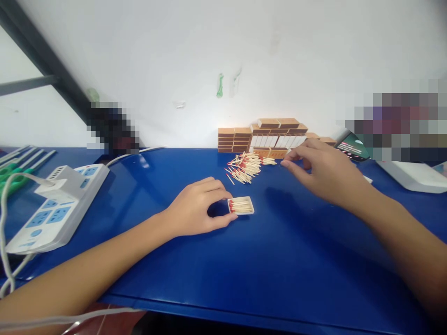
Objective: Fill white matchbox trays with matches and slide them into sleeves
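Observation:
My left hand rests on the blue table and grips a small white matchbox tray by its left end, between thumb and fingers. Matches lie in the tray, their red heads toward my hand. Behind it is a loose heap of red-tipped matches. My right hand is raised right of the heap, in front of the stacked boxes. Its thumb and forefinger come together in a pinch; whether anything is between the tips is too small to make out.
Stacked brown matchboxes and white trays stand against the wall. At left lie a white power strip with a plugged-in adapter, cables and green-handled scissors. A phone-like screen and a white object are at right.

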`<state>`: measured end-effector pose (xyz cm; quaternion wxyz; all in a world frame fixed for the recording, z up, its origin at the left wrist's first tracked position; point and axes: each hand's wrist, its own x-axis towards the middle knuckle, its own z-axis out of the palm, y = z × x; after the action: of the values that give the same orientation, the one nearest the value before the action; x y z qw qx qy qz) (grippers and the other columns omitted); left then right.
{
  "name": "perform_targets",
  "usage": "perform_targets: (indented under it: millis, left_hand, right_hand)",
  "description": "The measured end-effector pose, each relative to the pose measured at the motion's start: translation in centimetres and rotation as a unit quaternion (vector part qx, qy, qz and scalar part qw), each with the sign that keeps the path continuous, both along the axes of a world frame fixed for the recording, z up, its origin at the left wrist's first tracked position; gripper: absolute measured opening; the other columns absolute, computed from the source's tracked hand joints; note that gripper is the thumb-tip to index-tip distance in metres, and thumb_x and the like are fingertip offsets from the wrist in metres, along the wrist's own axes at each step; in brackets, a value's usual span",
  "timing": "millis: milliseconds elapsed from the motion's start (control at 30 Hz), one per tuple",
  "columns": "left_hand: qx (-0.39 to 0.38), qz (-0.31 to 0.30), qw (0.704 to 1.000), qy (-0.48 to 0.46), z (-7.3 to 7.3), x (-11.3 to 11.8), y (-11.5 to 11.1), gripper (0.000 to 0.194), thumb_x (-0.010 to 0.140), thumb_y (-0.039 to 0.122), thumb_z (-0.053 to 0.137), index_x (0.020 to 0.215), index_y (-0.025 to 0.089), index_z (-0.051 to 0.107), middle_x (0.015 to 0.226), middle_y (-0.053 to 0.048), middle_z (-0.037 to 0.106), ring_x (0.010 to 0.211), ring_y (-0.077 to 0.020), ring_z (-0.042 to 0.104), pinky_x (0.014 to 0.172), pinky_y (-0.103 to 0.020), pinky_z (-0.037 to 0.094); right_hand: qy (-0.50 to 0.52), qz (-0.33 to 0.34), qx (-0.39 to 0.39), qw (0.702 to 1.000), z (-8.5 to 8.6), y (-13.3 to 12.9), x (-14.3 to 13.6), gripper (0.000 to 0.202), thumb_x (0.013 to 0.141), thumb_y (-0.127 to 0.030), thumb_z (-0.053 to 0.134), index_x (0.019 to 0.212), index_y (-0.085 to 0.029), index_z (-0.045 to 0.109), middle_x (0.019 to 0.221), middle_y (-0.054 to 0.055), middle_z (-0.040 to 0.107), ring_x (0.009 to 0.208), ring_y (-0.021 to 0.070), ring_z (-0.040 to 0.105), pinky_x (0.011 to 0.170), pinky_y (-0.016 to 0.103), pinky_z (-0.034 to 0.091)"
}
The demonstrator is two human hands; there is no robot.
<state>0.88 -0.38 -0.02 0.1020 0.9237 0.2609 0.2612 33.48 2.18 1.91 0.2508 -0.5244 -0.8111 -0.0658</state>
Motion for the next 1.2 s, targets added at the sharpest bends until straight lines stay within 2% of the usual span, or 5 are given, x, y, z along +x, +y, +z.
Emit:
perform_targets:
  millis: [333, 600, 767, 1033, 1200]
  left_hand:
    - [0.006, 0.052, 0.999, 0.016, 0.3, 0.1, -0.2, 0.025, 0.092, 0.041, 0.072, 0.104, 0.019, 0.074, 0.081, -0.001, 0.067, 0.075, -0.0171, 0.062, 0.075, -0.034, 0.049]
    - [-0.039, 0.072, 0.995, 0.049, 0.1, -0.1, -0.3, 0.03, 0.093, 0.042, 0.071, 0.115, 0.023, 0.074, 0.067, 0.005, 0.059, 0.059, -0.0111, 0.056, 0.056, -0.026, 0.039]
    - [-0.011, 0.067, 0.997, 0.03, -0.2, -0.2, -0.3, 0.032, 0.093, 0.044, 0.07, 0.117, 0.022, 0.073, 0.068, 0.005, 0.061, 0.058, -0.0103, 0.058, 0.056, -0.025, 0.04]
    - [-0.017, 0.073, 0.997, 0.008, -0.5, -0.4, -0.1, 0.032, 0.092, 0.043, 0.072, 0.116, 0.022, 0.073, 0.067, 0.006, 0.063, 0.058, -0.0101, 0.058, 0.057, -0.024, 0.039]
    - [-0.025, 0.105, 0.994, 0.027, -0.2, -0.3, -0.1, 0.03, 0.092, 0.043, 0.071, 0.115, 0.023, 0.074, 0.062, 0.007, 0.059, 0.054, -0.01, 0.055, 0.055, -0.025, 0.036]
  right_hand:
    - [0.008, -0.003, -0.026, 1.0, -0.7, 0.5, 0.1, 0.022, 0.099, -0.041, 0.054, 0.09, -0.023, 0.064, 0.093, 0.01, 0.064, 0.077, 0.0257, 0.06, 0.07, 0.041, 0.045]
    - [0.002, 0.002, -0.006, 1.0, -4.3, 3.5, -0.3, 0.021, 0.098, -0.034, 0.055, 0.107, -0.019, 0.066, 0.102, 0.013, 0.065, 0.096, 0.0304, 0.061, 0.086, 0.045, 0.049]
    - [0.021, 0.003, -0.013, 1.0, -5.3, 5.3, 0.4, 0.02, 0.099, -0.037, 0.054, 0.09, -0.022, 0.062, 0.093, 0.011, 0.064, 0.093, 0.0292, 0.059, 0.085, 0.045, 0.05]
    - [0.026, 0.012, -0.018, 0.999, -4.4, 4.5, 0.1, 0.023, 0.101, -0.036, 0.049, 0.087, -0.022, 0.059, 0.092, 0.012, 0.062, 0.093, 0.0307, 0.058, 0.084, 0.047, 0.049]
    - [0.123, 0.049, -0.073, 0.988, -2.1, 1.0, -3.2, 0.02, 0.101, -0.04, 0.056, 0.092, -0.023, 0.062, 0.091, 0.007, 0.064, 0.081, 0.0238, 0.059, 0.073, 0.038, 0.047]
